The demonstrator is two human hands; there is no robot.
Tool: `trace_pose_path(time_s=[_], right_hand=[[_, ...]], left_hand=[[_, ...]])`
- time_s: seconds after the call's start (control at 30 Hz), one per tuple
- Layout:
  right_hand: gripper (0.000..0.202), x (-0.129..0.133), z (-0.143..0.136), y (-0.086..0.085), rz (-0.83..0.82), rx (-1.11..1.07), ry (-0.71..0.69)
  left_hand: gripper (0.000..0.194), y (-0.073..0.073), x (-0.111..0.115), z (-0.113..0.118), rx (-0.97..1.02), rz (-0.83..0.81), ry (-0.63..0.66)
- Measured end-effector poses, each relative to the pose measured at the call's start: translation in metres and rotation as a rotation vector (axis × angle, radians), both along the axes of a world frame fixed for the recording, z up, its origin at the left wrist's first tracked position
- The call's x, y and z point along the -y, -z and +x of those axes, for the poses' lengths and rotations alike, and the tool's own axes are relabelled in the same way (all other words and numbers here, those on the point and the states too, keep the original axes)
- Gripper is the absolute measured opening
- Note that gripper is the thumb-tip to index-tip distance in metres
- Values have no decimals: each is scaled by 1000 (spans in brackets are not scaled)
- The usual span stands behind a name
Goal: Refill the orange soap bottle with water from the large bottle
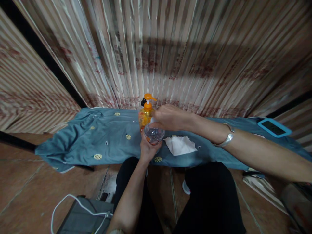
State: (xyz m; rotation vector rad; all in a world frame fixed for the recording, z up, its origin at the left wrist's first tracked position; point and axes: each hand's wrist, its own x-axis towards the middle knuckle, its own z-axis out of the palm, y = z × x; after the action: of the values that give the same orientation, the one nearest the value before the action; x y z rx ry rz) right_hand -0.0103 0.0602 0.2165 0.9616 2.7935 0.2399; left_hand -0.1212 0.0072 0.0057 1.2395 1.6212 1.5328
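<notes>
A clear container is held over the cloth-covered counter, its side wrapped by the left hand. Just above its rim the right hand is placed, fingers curled; a white piece is seen beneath them, but whether it is gripped cannot be told. Just beyond the container, slightly to its left, an orange-topped pump bottle is set, with a black-topped item partly hidden by it. To the container's right a white tissue is laid; farther right, well apart, a blue-framed device is placed. If squeezed too hard, the container could be dented or let slip; if it were pushed away from the body, the pump bottle could be knocked over
</notes>
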Motion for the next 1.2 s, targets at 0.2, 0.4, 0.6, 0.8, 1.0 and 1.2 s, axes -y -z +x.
trace_pose_path(time_s=[0.2, 0.4, 0.6, 0.8, 1.0, 1.2], right_hand=[[42, -1, 0, -3, -60, -20, -111], [27, -1, -2, -2, -19, 16, -34], [38, 0, -3, -5, -29, -11, -73], [21, -2, -3, -2, -63, -16, -84], [22, -3, 3, -4, -169, -138, -120], [37, -14, 44, -3, -193, -393, 94]], left_hand=[[92, 2, -1, 0, 10, 17, 2], [93, 3, -1, 0, -11, 4, 2], [93, 3, -1, 0, -12, 13, -2], [97, 2, -1, 0, 5, 3, 6], [95, 2, -1, 0, 5, 22, 7], [97, 4, -1, -1, -44, 23, -7]])
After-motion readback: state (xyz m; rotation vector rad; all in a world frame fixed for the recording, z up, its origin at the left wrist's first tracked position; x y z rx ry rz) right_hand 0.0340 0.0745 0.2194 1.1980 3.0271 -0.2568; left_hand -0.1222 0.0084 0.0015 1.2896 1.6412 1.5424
